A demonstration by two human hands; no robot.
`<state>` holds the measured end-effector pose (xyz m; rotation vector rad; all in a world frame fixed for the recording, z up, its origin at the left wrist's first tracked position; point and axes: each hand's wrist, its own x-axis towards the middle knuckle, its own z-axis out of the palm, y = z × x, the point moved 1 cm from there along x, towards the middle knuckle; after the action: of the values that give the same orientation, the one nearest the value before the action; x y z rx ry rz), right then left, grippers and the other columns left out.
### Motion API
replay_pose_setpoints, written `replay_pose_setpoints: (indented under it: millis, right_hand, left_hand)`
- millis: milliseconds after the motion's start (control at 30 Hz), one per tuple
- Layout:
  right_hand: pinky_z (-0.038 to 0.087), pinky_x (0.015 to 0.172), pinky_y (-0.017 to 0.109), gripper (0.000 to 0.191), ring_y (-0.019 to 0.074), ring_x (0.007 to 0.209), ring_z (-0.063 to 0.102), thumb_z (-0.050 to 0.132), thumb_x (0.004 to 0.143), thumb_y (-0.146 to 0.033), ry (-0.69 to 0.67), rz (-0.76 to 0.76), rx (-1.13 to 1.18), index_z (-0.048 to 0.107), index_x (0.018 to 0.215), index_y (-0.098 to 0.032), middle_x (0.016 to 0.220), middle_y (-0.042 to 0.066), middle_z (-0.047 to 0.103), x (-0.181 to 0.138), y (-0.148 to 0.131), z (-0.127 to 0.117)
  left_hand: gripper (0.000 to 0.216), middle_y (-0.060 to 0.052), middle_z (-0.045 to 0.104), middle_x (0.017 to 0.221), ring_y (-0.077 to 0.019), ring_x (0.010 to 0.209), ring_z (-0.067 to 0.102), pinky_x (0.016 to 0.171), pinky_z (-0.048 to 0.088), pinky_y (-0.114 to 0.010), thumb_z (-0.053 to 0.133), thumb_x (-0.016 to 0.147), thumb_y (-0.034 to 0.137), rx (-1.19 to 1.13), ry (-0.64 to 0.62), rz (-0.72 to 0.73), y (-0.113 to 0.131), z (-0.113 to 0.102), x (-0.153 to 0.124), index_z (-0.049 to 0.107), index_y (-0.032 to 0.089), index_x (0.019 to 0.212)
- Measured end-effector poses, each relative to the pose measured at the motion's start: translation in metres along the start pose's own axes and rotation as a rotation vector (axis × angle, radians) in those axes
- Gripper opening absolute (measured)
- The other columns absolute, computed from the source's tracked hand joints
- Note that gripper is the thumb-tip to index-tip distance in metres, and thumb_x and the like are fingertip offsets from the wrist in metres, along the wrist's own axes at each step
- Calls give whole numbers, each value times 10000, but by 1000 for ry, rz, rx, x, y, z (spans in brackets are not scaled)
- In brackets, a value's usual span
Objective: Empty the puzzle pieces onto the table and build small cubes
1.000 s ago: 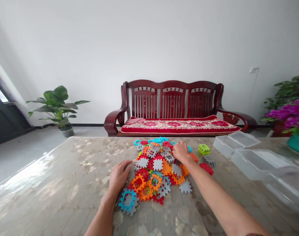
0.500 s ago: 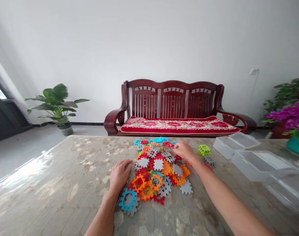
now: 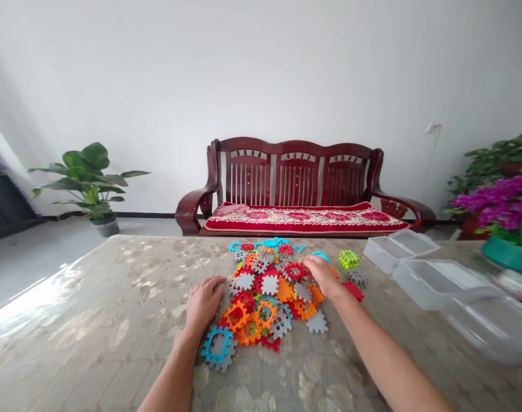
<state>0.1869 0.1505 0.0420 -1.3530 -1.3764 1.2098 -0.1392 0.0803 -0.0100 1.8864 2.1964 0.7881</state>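
Note:
A pile of flat, notched plastic interlocking tiles (image 3: 269, 285) lies on the table, in red, orange, grey, blue and green. At its right side my right hand (image 3: 321, 274) is closed, pinching the edge of a red interlocking tile (image 3: 294, 272) with a hole in its middle. My left hand (image 3: 205, 297) rests palm down on the table beside the pile, fingers stretched out and holding nothing. Near my left wrist, a blue frame-shaped tile (image 3: 218, 345) lies over a grey one.
Green tiles (image 3: 349, 259), grey tiles (image 3: 357, 278) and a red tile (image 3: 353, 290) sit apart on the right. Beyond them stand clear plastic boxes (image 3: 409, 284) and a teal flowerpot (image 3: 507, 256). A wooden bench (image 3: 295, 177) is behind the patterned table (image 3: 93, 320).
My right hand has drawn slightly nearer, and a red tile now shows at its fingertips. A blue tile and a red tile behind and beside that hand are more exposed. My left hand stays put.

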Motion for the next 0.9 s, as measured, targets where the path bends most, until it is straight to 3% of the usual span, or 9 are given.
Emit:
replay_pose_setpoints:
  millis: [133, 267, 367, 467, 600, 733, 900]
  right_hand:
    - [456, 485, 199, 168, 120, 604, 621, 491, 735, -294, -18, 59, 91, 613, 754, -180, 783, 52, 690, -2, 2, 5]
    - [500, 578, 237, 203, 141, 708, 641, 501, 735, -289, -11, -21, 73, 636, 844, -184, 874, 58, 695, -12, 12, 9]
    - [508, 696, 279, 212, 166, 793, 637, 510, 688, -228, 0, -162, -103, 641, 848, -181, 863, 39, 692, -22, 17, 6]
    - [492, 783, 313, 219, 176, 823, 624, 520, 704, -209, -70, -319, -342, 662, 870, -193, 874, 30, 691, -37, 14, 2]
    - [459, 827, 325, 257, 204, 934, 599, 650, 703, -268, -105, -467, -706, 685, 956, -241, 993, 33, 679, -59, 6, 4]
    - [443, 827, 319, 306, 205, 928, 595, 657, 715, -212, -48, -493, -866, 679, 1015, -267, 918, 16, 692, -69, 7, 15]
    - [449, 746, 278, 333, 169, 798, 608, 591, 697, -95, -27, -432, -797, 691, 979, -241, 840, 2, 684, -66, 13, 19]
  left_hand:
    - [314, -6, 674, 1197, -212, 1113, 598, 987, 414, -337, 448, 869, 311, -12, 7, 4, 1, -1, 0, 685, 273, 1070]
    - [312, -8, 677, 1191, -211, 1101, 603, 986, 413, -339, 449, 866, 305, -15, 8, 5, 2, -1, -1, 688, 270, 1064]
    - [321, -14, 673, 1197, -214, 1106, 599, 987, 411, -345, 442, 869, 307, -7, 2, 3, 2, -1, -1, 685, 265, 1074]
    - [320, -12, 669, 1204, -213, 1112, 595, 991, 410, -341, 445, 867, 311, -3, 2, 0, 1, 0, 0, 682, 272, 1079]
    - [318, -6, 665, 1211, -209, 1108, 597, 983, 416, -328, 451, 865, 320, 4, 1, 1, -1, 1, 1, 686, 281, 1076]
    - [326, -13, 664, 1212, -214, 1109, 593, 985, 411, -335, 447, 866, 316, 5, -5, 5, -2, 2, 1, 682, 275, 1088]
    - [335, -20, 669, 1202, -213, 1110, 591, 983, 409, -333, 436, 869, 304, 5, 4, 9, -2, 3, 1, 685, 261, 1089]
